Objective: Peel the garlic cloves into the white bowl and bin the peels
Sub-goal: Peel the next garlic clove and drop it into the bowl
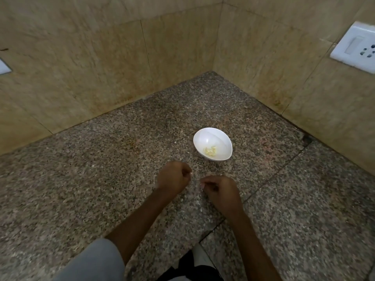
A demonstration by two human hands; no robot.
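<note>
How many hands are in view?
2. The left hand is over the counter, nearer than the white bowl; the right hand is close beside it, on its right.

I read a plain white bowl (pixel 203 136) just beyond the right hand (pixel 221 191), glossy, no pattern. Garlic cloves (pixel 210 151) in it: pale yellow. Countertop (pixel 81 179) under that hand and the left hand (pixel 173 176): speckled granite, grey-brown with pinkish patches and black flecks, with thin dark seam lines right of the right hand. Wall tiles (pixel 81 67) far beyond the left hand: beige-tan, marbled, brownish staining along the bottom edge. Socket plate (pixel 357 46) far up-right of the right hand: white. Sleeve (pixel 95 262) behind the left hand: light grey.
</note>
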